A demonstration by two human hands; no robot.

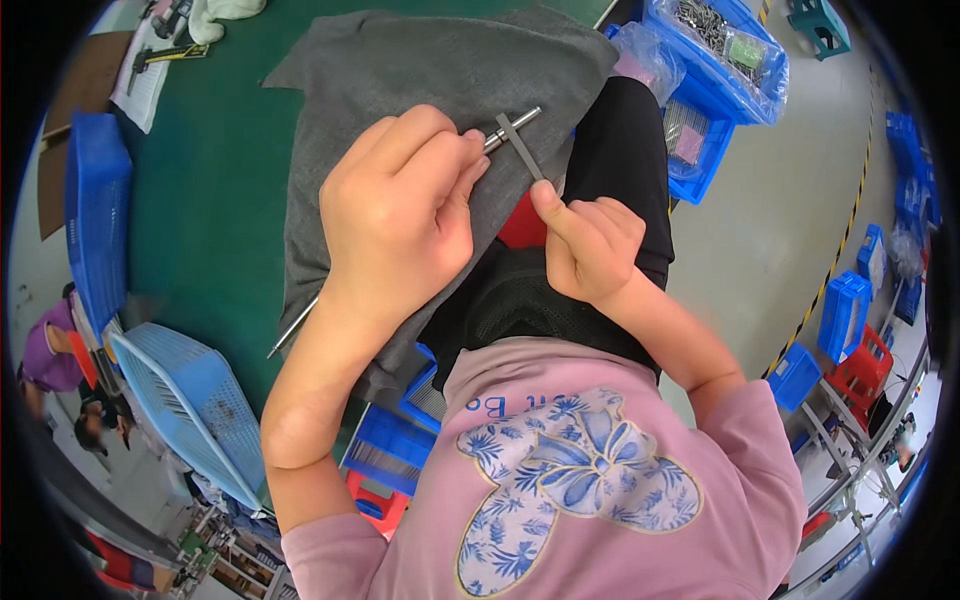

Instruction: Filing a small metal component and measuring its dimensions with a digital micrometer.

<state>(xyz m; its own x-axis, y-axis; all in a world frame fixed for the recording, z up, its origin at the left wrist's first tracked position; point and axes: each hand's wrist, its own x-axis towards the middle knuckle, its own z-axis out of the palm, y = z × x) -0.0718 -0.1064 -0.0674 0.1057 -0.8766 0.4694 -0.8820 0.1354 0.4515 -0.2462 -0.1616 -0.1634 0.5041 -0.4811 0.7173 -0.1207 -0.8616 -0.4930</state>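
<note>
My left hand is closed, pinching a slim metal rod with a stepped, shiny end that points up and to the right. A thin metal length with a pointed tip shows beyond my left forearm; whether it is the same rod is hidden. My right hand grips a narrow flat grey bar, like a file or whetstone, with the thumb along its lower end. The bar's upper part lies across the rod near its end. Beneath both is a dark grey cloth.
The cloth is spread over a green tabletop and reaches my lap. Light blue basket and blue bin stand at left. Calipers lie far left. Blue crates with metal parts are at upper right. Another person is at far left.
</note>
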